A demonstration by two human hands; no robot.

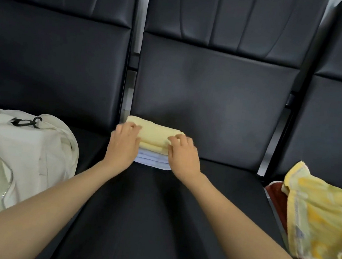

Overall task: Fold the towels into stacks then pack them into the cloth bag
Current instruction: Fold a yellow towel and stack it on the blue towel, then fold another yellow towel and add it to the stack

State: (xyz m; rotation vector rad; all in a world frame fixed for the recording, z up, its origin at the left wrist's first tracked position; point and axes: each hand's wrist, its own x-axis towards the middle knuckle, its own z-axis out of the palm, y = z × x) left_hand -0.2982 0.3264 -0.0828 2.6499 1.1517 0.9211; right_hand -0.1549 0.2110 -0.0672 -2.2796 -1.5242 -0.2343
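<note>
Fingers (130, 128) curled on both sides: the left hand (122, 147) wraps the left end of the folded yellow towel (154, 135), and the right hand (184, 155) bends over its right end. That's two hands on one stack! The yellow towel sits on top of pale blue folded layers (151, 159); how many towels make up those layers I cannot tell. The stack rests at the back of the middle seat (155, 223), one of three black seats in a row. On the left seat lies one cream cloth bag (35, 148), unzipped. On the right seat are two loose towels: a patterned yellow towel (318, 214) draped over a reddish towel (275, 194).
</note>
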